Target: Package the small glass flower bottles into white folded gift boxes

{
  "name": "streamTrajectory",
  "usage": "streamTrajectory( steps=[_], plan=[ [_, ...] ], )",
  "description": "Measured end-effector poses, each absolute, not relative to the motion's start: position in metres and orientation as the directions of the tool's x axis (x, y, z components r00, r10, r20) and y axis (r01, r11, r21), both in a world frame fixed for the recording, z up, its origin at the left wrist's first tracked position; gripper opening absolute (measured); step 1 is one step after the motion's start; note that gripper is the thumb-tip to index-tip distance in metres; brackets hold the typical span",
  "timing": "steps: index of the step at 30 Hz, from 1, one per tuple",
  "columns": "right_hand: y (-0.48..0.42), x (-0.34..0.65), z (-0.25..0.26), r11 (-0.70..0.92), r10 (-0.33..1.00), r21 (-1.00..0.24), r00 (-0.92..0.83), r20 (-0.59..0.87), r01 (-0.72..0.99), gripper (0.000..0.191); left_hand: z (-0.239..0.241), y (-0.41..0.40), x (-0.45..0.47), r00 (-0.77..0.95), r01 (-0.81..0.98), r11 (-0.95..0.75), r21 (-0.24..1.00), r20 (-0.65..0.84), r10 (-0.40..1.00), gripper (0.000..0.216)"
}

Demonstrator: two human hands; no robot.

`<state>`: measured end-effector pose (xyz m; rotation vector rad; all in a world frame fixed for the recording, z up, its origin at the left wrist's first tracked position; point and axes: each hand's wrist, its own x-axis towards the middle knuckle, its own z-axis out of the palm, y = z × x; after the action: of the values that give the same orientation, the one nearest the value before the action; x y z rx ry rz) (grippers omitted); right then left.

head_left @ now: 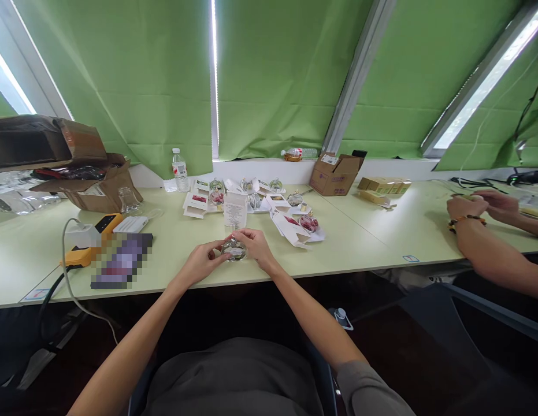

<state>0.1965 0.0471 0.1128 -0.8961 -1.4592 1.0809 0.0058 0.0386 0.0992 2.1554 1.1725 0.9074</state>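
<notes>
Both my hands meet over a small round clear glass ornament [234,250] at the near edge of the pale green table [364,237]. My left hand [202,261] grips its left side with curled fingers. My right hand [254,245] curls over its top and right side. Just behind them stands a white card box [235,210]. Further back lie several more glass ornaments [308,222], some with red filling, and opened white packaging [290,229].
A water bottle [179,170] stands at the back. Open cardboard boxes sit at left [95,188] and back right [336,173]. Yellow and white devices [104,224] with a cable lie at left. Another person's hands [477,206] work at the right.
</notes>
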Motion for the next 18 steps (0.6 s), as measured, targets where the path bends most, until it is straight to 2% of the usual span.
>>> streamTrajectory(
  steps=[5,18],
  plan=[
    [0.047,0.192,0.113,0.268,0.954,-0.961,-0.118,0.274,-0.068,0.032,0.103,0.036,0.006,0.409,0.510,-0.500,0.700,0.313,0.857,0.057],
    [0.045,0.179,0.105,0.297,0.954,-0.948,-0.012,0.300,-0.119,0.031,0.106,0.034,0.007,0.403,0.513,-0.499,0.698,0.318,0.858,0.056]
  ],
)
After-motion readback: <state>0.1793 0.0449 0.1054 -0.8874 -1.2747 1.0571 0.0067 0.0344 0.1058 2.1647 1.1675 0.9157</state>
